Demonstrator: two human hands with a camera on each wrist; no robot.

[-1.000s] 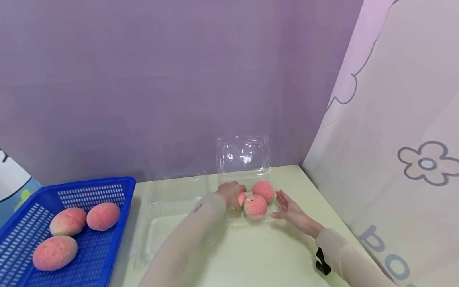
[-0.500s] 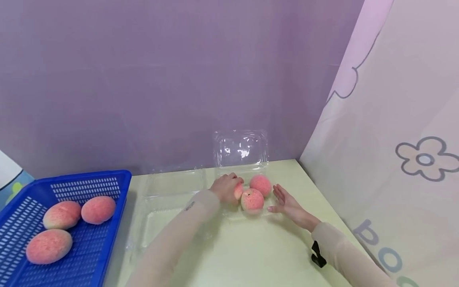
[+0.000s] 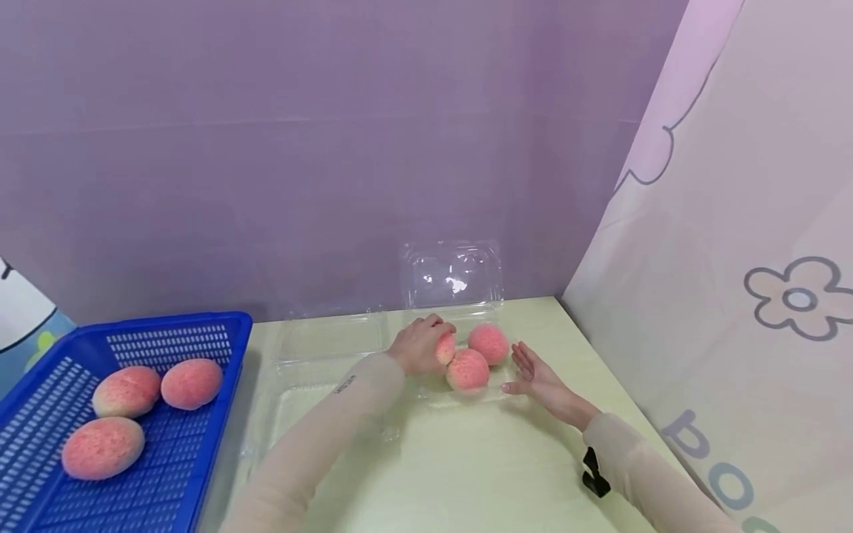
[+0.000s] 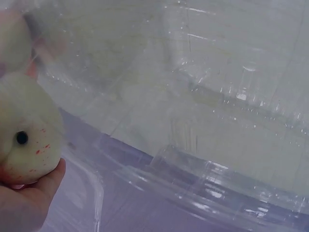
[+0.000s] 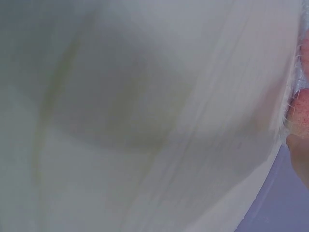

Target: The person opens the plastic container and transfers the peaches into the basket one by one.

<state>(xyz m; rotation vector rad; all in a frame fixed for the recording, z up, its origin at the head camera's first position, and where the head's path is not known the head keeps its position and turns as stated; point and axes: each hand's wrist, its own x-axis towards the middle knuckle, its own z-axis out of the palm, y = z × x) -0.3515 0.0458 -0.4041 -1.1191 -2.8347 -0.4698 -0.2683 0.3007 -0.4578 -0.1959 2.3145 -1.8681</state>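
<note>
My left hand (image 3: 418,346) grips a pink peach (image 3: 445,349) at the left side of a small clear plastic clamshell box (image 3: 436,396). In the left wrist view this peach (image 4: 29,125) shows a pale underside with a dark dot, the thumb against it. Two more peaches are in the box: a front peach (image 3: 469,369), right against the held one, and a back peach (image 3: 489,344). My right hand (image 3: 543,386) is at the box's right side, fingers straight and thumb apart, holding nothing. In the right wrist view its thumb (image 5: 300,157) is beside a peach (image 5: 300,113).
The box's clear lid (image 3: 453,275) stands raised behind it. A second clear box (image 3: 303,422) lies unfolded to the left. At far left, a blue basket (image 3: 223,422) holds several peaches, among them a front one (image 3: 103,448). A purple backdrop (image 3: 300,148) rises behind the table.
The front peach has rolled, so its dark stem spot no longer shows. The left hand's peach has risen slightly beside it. The right hand keeps its place.
</note>
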